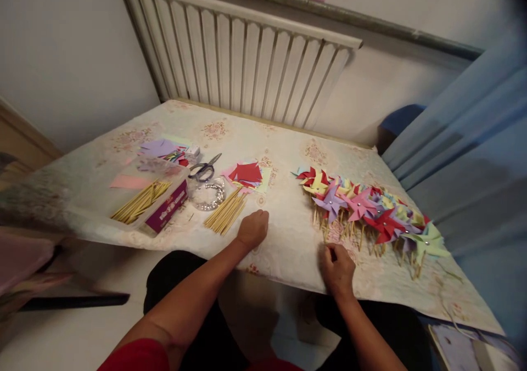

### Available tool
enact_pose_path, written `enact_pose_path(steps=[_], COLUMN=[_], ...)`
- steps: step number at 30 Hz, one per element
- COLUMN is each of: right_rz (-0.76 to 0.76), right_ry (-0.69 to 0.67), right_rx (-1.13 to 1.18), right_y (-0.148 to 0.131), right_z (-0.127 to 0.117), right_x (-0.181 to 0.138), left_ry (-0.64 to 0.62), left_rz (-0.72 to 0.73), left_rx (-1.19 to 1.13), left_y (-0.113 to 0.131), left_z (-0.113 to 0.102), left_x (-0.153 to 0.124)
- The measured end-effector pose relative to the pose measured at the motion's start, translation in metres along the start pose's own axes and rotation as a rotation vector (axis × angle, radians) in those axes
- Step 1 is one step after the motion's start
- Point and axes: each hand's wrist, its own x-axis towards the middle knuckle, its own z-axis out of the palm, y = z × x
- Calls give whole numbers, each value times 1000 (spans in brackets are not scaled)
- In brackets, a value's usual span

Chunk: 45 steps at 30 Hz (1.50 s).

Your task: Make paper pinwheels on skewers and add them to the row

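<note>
My left hand [253,228] rests on the table in a loose fist, just right of a bundle of thin wooden sticks [225,212]. Nothing shows in its fingers. Near the front edge my right hand [340,268] lies with its fingers curled in, thumb side up, and no object is visible in it. Beyond it stretches a row of finished paper pinwheels [362,202] in red, pink, purple, yellow and green, their sticks toward me. A stack of coloured paper squares [248,174], red on top, lies past the wooden sticks.
At left a clear plastic box [181,176] holds more sticks [142,201] and pink paper [130,181]. Scissors [203,169], a packet of shiny round pins [209,195] and purple paper pieces [160,147] lie nearby. A radiator [247,58] stands behind the table, a blue curtain [465,140] at right.
</note>
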Motion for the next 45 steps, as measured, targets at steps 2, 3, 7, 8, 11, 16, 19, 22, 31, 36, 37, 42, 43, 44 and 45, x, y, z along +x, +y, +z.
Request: enact_pose_path(steps=[2, 3, 7, 8, 11, 16, 19, 22, 31, 36, 37, 42, 43, 44, 45], right_rz=[10, 13, -42, -78, -202, -415, -511, -558, -437, -227, -185, 51, 102, 151, 190], right_ry=[-16, -33, -101, -129, -232, -321, -373, -448, -549, -368, -318, -164, -156, -150, -145], right_rx=[67, 98, 172, 178, 183, 93, 2, -87, -234, -112, -70, 244, 309, 365, 408], right_y=[-25, -38, -91, -104, -137, -175, -192, -204, -206, -201, -200, -187, -183, -180, -176], right_z=[12, 19, 47, 54, 77, 121, 146, 168, 210, 208, 205, 175, 167, 158, 148], right_x=[18, 30, 80, 91, 120, 152, 164, 172, 182, 193, 197, 214, 215, 214, 212], left_ry=[-3, -2, 1, -5, -51, -99, -104, -107, -119, -126, -120, -7, 14, 25, 20], left_rz=[12, 18, 36, 37, 23, 37, 47, 71, 69, 39, 27, -41, -73, -116, -170], left_rx=[-35, -51, -91, -100, -123, -174, -199, -216, -280, -323, -347, -602, -670, -739, -811], left_y=[-2, -3, -5, -5, -5, -5, -6, -7, -9, -9, -9, -14, -15, -16, -17], left_z=[1, 1, 1, 0, -3, -9, -10, -12, -15, -18, -18, -17, -17, -18, -19], left_x=[0, 0, 0, 0, 2, 7, 8, 8, 9, 8, 9, 16, 18, 19, 21])
